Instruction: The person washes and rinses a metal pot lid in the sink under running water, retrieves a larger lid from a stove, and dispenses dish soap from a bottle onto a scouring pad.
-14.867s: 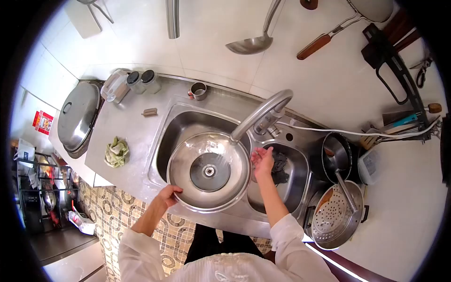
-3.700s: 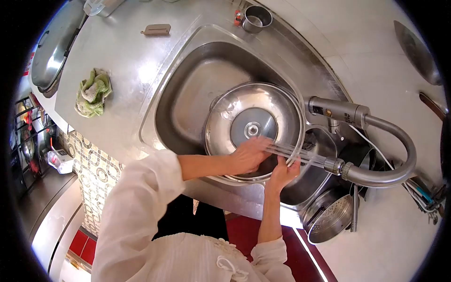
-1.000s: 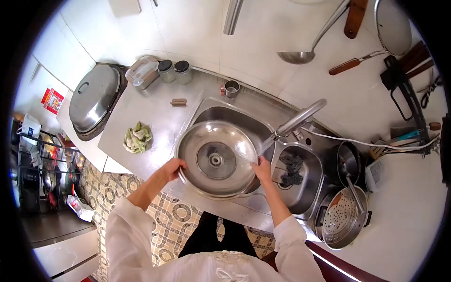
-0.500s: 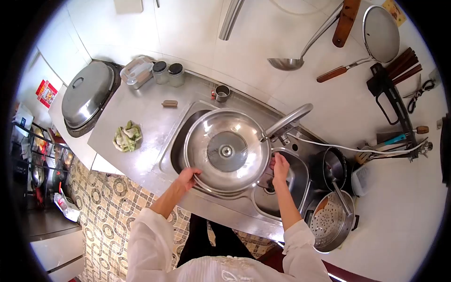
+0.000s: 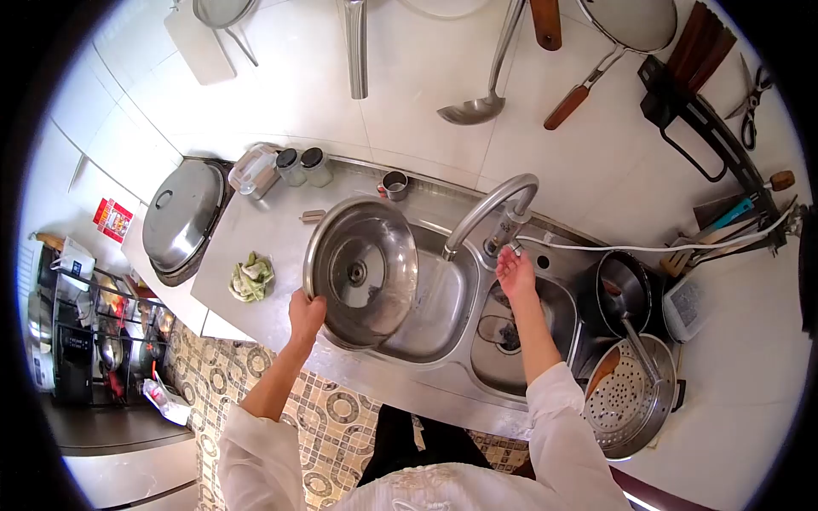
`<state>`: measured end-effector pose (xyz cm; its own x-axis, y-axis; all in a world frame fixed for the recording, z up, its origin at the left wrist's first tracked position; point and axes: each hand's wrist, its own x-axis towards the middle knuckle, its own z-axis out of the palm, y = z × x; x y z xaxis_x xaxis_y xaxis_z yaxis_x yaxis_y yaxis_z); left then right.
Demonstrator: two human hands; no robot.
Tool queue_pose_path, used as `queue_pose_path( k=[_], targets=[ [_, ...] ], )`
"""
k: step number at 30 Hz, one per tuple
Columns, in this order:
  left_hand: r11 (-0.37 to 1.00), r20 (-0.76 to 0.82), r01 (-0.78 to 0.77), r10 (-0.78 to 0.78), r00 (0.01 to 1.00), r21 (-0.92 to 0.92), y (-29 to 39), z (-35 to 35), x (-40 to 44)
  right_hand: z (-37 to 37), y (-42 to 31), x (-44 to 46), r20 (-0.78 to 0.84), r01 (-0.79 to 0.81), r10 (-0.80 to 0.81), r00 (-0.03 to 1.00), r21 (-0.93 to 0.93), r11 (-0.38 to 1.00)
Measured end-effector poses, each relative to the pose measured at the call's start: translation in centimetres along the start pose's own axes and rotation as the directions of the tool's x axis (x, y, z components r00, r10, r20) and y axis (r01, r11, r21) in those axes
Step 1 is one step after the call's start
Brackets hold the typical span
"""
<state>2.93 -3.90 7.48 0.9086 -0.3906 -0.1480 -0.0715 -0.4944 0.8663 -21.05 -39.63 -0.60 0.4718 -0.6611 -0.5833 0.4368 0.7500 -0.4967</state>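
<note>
My left hand (image 5: 308,317) is closed on the near left rim of a wide stainless steel basin (image 5: 394,247). Tilted on edge, the basin stands over the left part of the large sink bowl (image 5: 452,294) and the counter, its hollow side facing up and right. A darker disc with a small round mark shows at its centre. Beside the tap (image 5: 490,211), my right hand (image 5: 516,274) has its fingers curled at the small handle at the tap's base. The spout points over the large sink bowl, and no stream of water is visible.
Wilted greens (image 5: 251,278) and a small brown block (image 5: 313,216) lie on the counter, with a metal cup (image 5: 394,185) behind. A black pot (image 5: 615,296) and a perforated steamer (image 5: 629,392) stand right of the small sink bowl (image 5: 532,369). A ladle (image 5: 477,111) hangs above.
The basin has shifted left off the sink's middle and tipped up in my left hand. My right hand has risen to the tap handle. The whole view has turned slightly.
</note>
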Motion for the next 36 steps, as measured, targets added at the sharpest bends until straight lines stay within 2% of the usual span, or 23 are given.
queue_pose_path(
  k=[1, 3, 5, 6, 8, 9, 11, 13, 15, 16, 18, 21, 22, 23, 24, 25, 26, 27, 28, 29, 33, 35, 36],
  targets=[
    [0.972, -0.101, -0.1, 0.124, 0.987, 0.211, 1.3, 0.2, -0.4, -0.2, -0.1, 0.3, 0.033, -0.036, 0.035, 0.999, 0.04, 0.999],
    [0.965, -0.116, -0.075, 0.107, 0.987, 0.253, 5.2, -0.3, -2.1, -0.3, 0.0, 0.5, 0.049, -0.033, 0.03, 0.998, 0.056, 0.998],
    [0.881, -0.114, -0.197, 0.269, 0.956, 0.429, 7.0, -0.5, -3.1, -0.4, 0.0, 0.8, 0.117, -0.061, 0.05, 0.992, 0.092, 0.994],
    [0.879, -0.109, -0.201, 0.272, 0.956, 0.433, 7.0, -0.6, -3.3, -0.4, 0.1, 0.8, 0.115, -0.06, 0.049, 0.992, 0.098, 0.993],
    [0.804, -0.086, -0.361, 0.45, 0.889, 0.473, 6.6, -0.8, -3.6, 0.4, 0.0, 1.1, 0.016, -0.095, 0.094, 0.995, 0.187, 0.978],
    [0.8, -0.077, -0.374, 0.459, 0.885, 0.469, 6.4, -0.7, -3.6, 0.4, -0.2, 0.7, 0.014, -0.083, 0.082, 0.997, 0.195, 0.977],
    [0.767, -0.142, -0.509, 0.597, 0.79, 0.39, 5.8, -0.4, -3.4, -0.1, -0.7, 0.3, -0.007, -0.166, 0.17, 0.985, 0.191, 0.967],
    [0.756, -0.179, -0.534, 0.625, 0.76, 0.378, 5.5, 0.0, -3.0, -0.7, -0.7, 0.8, 0.049, -0.163, 0.157, 0.986, 0.193, 0.968],
    [0.87, -0.321, -0.441, 0.491, 0.81, 0.219, 5.3, 0.0, -2.9, -0.8, 0.0, 0.9, -0.017, -0.116, 0.117, 0.993, 0.027, 0.993],
    [0.866, -0.317, -0.448, 0.499, 0.806, 0.225, 4.5, -0.4, -2.6, -0.9, 0.7, 0.7, -0.015, -0.116, 0.117, 0.993, 0.037, 0.993],
    [0.986, -0.235, -0.139, 0.158, 0.959, 0.094, 2.8, -1.6, -1.5, -1.3, 2.3, 0.5, -0.053, -0.028, 0.019, 0.998, -0.179, 0.983],
    [0.978, -0.349, -0.114, 0.047, 0.936, -0.174, 2.9, -1.6, -3.4, -0.8, 3.3, -0.2, -0.105, 0.03, -0.054, 0.993, -0.215, 0.976],
    [0.979, -0.354, -0.111, 0.044, 0.934, -0.172, 3.0, -2.0, -3.9, -0.7, 3.6, -0.6, -0.142, 0.015, -0.048, 0.989, -0.224, 0.974],
    [0.963, -0.361, -0.198, 0.121, 0.925, -0.184, 3.0, -2.2, -4.3, -0.7, 4.3, -1.0, -0.142, 0.014, -0.048, 0.989, -0.227, 0.974],
    [0.939, -0.368, -0.282, 0.196, 0.909, -0.197, 2.8, -2.4, -4.6, -0.9, 5.2, -1.7, -0.131, 0.025, -0.039, 0.991, -0.105, 0.994],
    [0.938, -0.368, -0.278, 0.19, 0.91, -0.204, 2.5, -2.8, -4.6, -1.1, 6.2, -2.6, -0.118, 0.036, -0.034, 0.992, 0.017, 0.999],
    [0.955, -0.338, -0.219, 0.143, 0.93, -0.2, 2.2, -3.3, -4.4, -1.6, 7.8, -2.3, -0.195, 0.035, -0.02, 0.981, 0.074, 0.997],
    [0.968, -0.308, -0.161, 0.096, 0.947, -0.193, 2.0, -3.6, -4.3, -1.9, 8.8, -3.0, -0.195, 0.039, -0.026, 0.981, 0.067, 0.997],
    [0.967, -0.31, -0.159, 0.092, 0.946, -0.2, 2.0, -3.7, -4.3, -2.3, 10.0, -3.8, -0.238, -0.048, 0.055, 0.97, 0.034, 0.998],
    [0.947, -0.283, -0.086, -0.006, 0.959, -0.311, 2.0, -3.8, -4.2, -2.4, 11.1, -4.6, -0.282, -0.139, 0.135, 0.95, 0.005, 0.99],
    [0.816, -0.195, 0.117, -0.271, 0.943, -0.567, -0.1, -4.0, -3.9, -2.1, 13.8, -8.2, -0.279, -0.131, 0.085, 0.957, -0.151, 0.98],
    [0.802, -0.205, 0.148, -0.319, 0.926, -0.579, -3.2, -3.8, -2.4, -0.9, 14.7, -10.1, -0.303, -0.08, -0.008, 0.953, -0.275, 0.958],
    [0.779, -0.106, 0.268, -0.392, 0.914, -0.567, -5.9, -4.3, -1.2, -0.8, 15.8, -10.3, -0.275, -0.09, -0.006, 0.961, -0.335, 0.938]
  ],
)
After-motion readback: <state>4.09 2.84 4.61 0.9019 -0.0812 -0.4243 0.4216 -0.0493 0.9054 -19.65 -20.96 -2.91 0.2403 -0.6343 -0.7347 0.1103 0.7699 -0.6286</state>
